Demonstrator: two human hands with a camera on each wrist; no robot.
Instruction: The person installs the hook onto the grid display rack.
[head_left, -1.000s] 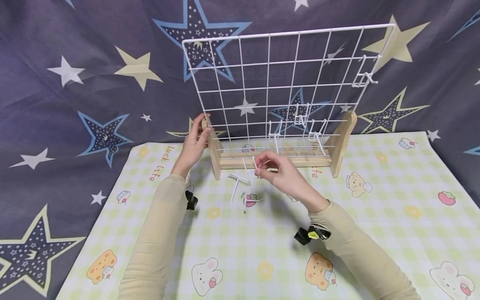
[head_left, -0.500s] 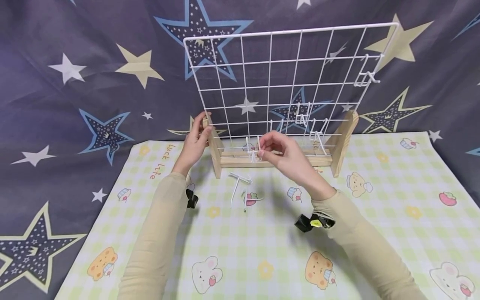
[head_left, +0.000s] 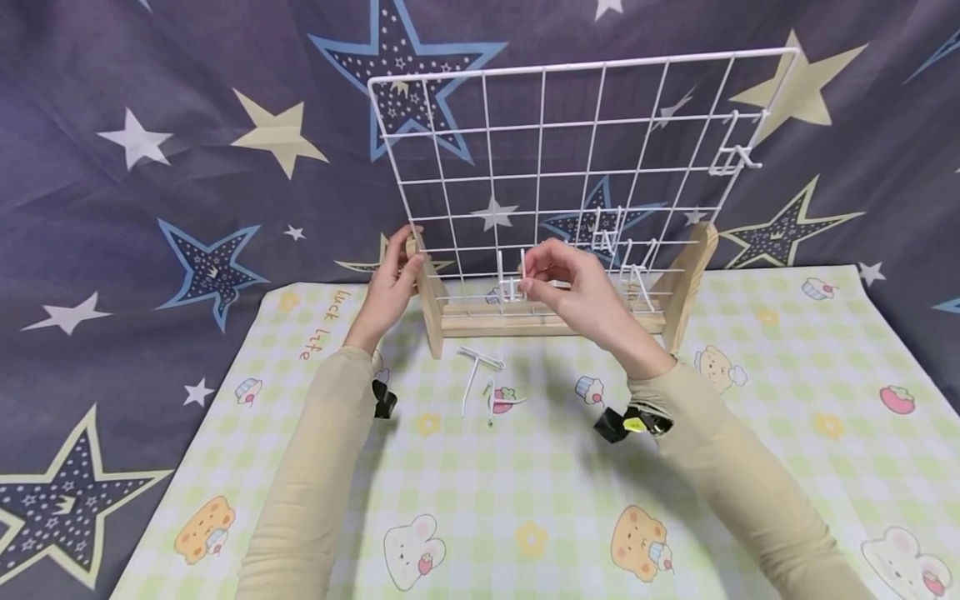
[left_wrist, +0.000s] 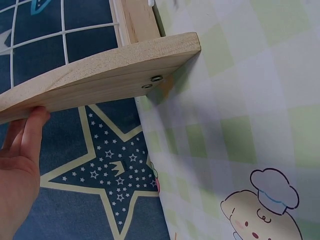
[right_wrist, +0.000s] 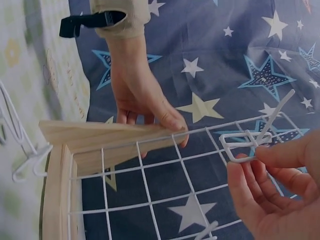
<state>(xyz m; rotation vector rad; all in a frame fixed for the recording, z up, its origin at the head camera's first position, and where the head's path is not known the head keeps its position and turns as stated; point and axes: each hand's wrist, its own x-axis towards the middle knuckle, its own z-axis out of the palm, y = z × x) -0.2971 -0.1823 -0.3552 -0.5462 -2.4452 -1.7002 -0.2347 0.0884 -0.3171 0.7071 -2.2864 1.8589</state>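
A white wire grid (head_left: 585,66) stands upright in a wooden base. My left hand (head_left: 390,283) holds the base's left side panel (head_left: 429,300), fingers behind it and thumb in front; the left wrist view shows fingertips against the panel's outer face (left_wrist: 100,87). Between right thumb and fingertips, my right hand (head_left: 573,287) pinches a white wire hook (right_wrist: 245,145), held up at the lower left part of the grid. Whether the hook touches the wires I cannot tell. Two loose white hooks lie on the tablecloth in front: one hook (head_left: 472,383) and a nearer hook (head_left: 491,404).
More white hooks hang on the grid: one at the upper right (head_left: 731,158), one lower right (head_left: 636,271), one near the middle (head_left: 602,237). A dark star-patterned curtain (head_left: 187,192) hangs behind. The checked tablecloth (head_left: 465,475) covers the table.
My right hand has lifted the hook up from near the tablecloth to the lower grid and slightly right. It now covers another hook hanging there. My left hand stays on the side panel.
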